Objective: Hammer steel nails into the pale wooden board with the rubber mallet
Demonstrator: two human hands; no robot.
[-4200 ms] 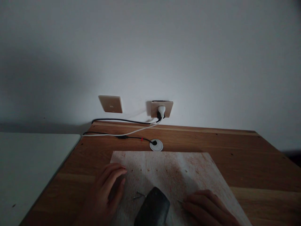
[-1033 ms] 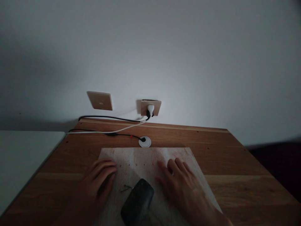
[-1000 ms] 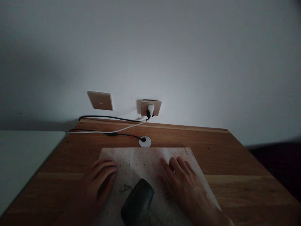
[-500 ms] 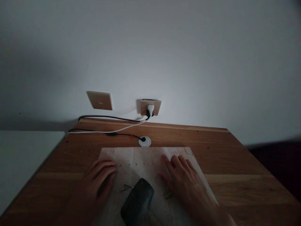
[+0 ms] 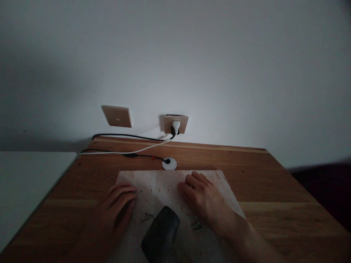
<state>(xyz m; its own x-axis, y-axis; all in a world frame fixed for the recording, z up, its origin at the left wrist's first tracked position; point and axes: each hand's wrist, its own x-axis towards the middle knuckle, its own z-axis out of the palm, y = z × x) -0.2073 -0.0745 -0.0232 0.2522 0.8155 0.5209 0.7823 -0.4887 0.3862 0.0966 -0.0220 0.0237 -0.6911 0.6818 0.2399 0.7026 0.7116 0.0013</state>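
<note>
A pale, worn board (image 5: 161, 178) lies on the wooden desk, with a row of small dark holes in it. On its left edge rests my left hand (image 5: 116, 208), fingers loosely bent and slightly apart, holding nothing. My right hand (image 5: 201, 193) has its fingers curled together over the right end of the row; whatever they hold, if anything, is hidden. Between the hands sits a dark block like a rubber mallet head (image 5: 161, 233), its lower end out of frame. Small metal fasteners, screws or nails, lie left (image 5: 148, 215) and right (image 5: 196, 225) of it.
Behind the board a round cable grommet (image 5: 169, 163) is set in the desk (image 5: 274, 186). Black and white cables (image 5: 131, 152) run left from a wall socket (image 5: 175, 124). Another wall plate (image 5: 117, 116) is further left. A white surface (image 5: 30, 182) adjoins the desk's left side.
My right hand has shifted a little left and away from me, its fingers going from spread to curled together. More of the right-hand fasteners shows. The left hand and dark block stay put.
</note>
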